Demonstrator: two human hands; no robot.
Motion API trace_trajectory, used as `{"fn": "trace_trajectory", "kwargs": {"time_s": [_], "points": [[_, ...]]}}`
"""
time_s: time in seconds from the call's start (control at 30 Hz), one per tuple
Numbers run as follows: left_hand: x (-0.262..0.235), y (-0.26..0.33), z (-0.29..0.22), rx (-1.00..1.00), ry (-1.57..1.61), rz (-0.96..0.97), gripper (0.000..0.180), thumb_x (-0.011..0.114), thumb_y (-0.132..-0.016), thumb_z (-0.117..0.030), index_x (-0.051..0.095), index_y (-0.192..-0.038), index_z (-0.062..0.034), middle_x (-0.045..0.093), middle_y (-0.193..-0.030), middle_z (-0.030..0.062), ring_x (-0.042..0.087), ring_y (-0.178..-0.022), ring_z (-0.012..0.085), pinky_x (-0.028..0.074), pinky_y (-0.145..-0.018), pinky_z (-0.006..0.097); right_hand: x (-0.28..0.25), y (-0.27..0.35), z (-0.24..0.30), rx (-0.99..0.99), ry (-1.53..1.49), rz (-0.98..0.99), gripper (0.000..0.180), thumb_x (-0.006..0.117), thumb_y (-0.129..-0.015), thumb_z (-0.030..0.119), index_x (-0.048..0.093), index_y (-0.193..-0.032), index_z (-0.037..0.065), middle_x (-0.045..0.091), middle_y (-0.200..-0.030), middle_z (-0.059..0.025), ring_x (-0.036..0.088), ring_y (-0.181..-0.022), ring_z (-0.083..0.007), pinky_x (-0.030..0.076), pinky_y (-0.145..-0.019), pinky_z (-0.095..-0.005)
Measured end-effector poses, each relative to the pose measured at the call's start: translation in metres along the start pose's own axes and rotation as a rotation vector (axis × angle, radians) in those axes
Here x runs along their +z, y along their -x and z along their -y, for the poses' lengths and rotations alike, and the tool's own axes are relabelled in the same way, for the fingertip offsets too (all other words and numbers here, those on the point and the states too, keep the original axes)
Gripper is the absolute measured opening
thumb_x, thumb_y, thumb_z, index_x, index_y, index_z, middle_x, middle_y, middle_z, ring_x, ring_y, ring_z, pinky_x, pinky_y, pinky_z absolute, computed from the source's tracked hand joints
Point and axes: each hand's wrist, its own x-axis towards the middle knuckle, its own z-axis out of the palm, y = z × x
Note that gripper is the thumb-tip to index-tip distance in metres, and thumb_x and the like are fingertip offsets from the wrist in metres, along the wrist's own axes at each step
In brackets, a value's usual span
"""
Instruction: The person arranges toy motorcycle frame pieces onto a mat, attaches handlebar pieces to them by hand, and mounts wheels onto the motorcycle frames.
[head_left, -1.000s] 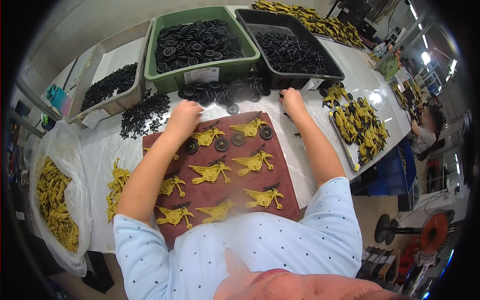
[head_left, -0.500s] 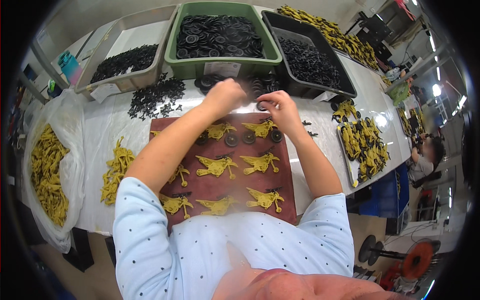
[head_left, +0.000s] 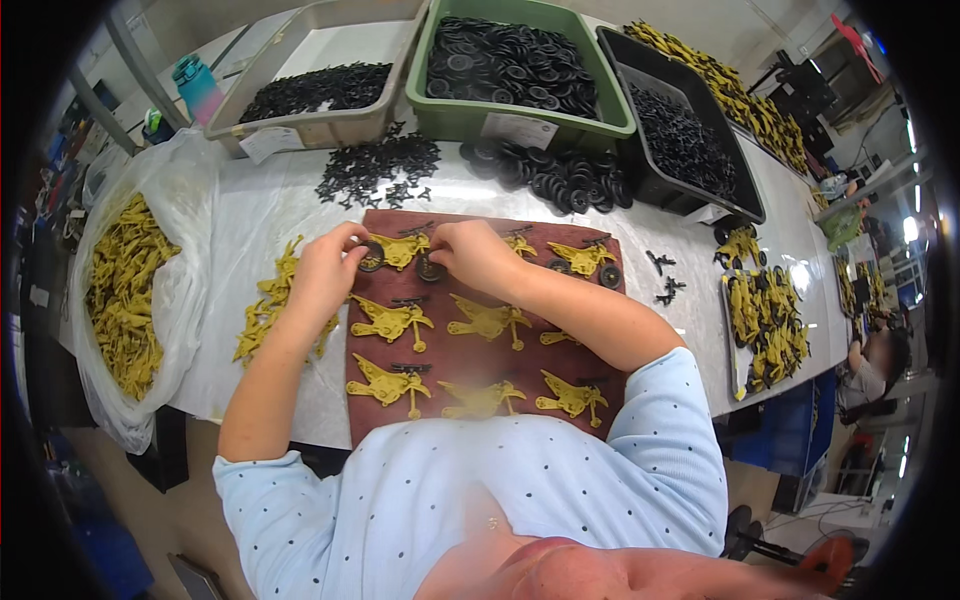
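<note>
Through the head camera I have the yellow toy-motorcycle body [head_left: 399,250] at the far left corner of the maroon mat [head_left: 440,345]. Long axis roughly left–right; tail points left, handlebar end right.

Left hand [head_left: 328,268]: thumb and forefinger curved at the rim of the left black wheel [head_left: 372,257]. Right hand [head_left: 474,258]: bent fingers against the right black wheel [head_left: 430,268]. I cannot tell whether either is clamped.

White labels on the grey bin [head_left: 340,130], green bin [head_left: 455,116] and black bin [head_left: 655,180]; print too small for me to read.

Loose wheels [head_left: 560,175] lie before the green bin; clear bag [head_left: 195,190] stands left. The right forearm blocks part of the mat.
</note>
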Motion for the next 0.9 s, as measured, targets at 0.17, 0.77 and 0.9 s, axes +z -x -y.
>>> {"fn": "trace_trajectory", "kwargs": {"time_s": [0.17, 0.77, 0.9], "points": [[0.014, 0.002, 0.022, 0.032, -0.062, -0.045, 0.014, 0.062, -0.082, -0.006, 0.063, -0.095, -0.0034, 0.066, -0.083, 0.0174, 0.063, -0.079, 0.0346, 0.049, -0.069, 0.039, 0.004, -0.002, 0.008, 0.045, 0.135, 0.044, 0.018, 0.066, -0.079, 0.013, 0.065, -0.091, -0.001, 0.065, -0.087, -0.0201, 0.061, -0.086, -0.0384, 0.048, -0.077, -0.0419], [0.013, 0.014, 0.021, 0.223, -0.316, -0.016, 0.031, 0.068, -0.075, -0.008, 0.063, -0.102, 0.0053, 0.062, -0.102, 0.0180, 0.057, -0.095, 0.0346, 0.046, -0.086, 0.039, 0.012, 0.004, 0.013, 0.014, 0.294, 0.039, 0.015, 0.061, -0.082, 0.013, 0.060, -0.086, -0.002, 0.061, -0.085, -0.0210, 0.058, -0.085, -0.0393, 0.046, -0.077, -0.0468], [0.018, 0.015, 0.030, 0.267, -0.323, -0.084, 0.035, 0.071, -0.071, -0.006, 0.063, -0.104, 0.0051, 0.062, -0.103, 0.0180, 0.057, -0.096, 0.0351, 0.046, -0.086, 0.039, 0.016, 0.004, 0.011, -0.006, 0.288, 0.025, 0.015, 0.060, -0.082, 0.012, 0.059, -0.085, -0.002, 0.060, -0.085, -0.0212, 0.058, -0.085, -0.0392, 0.045, -0.077, -0.0462]]}}
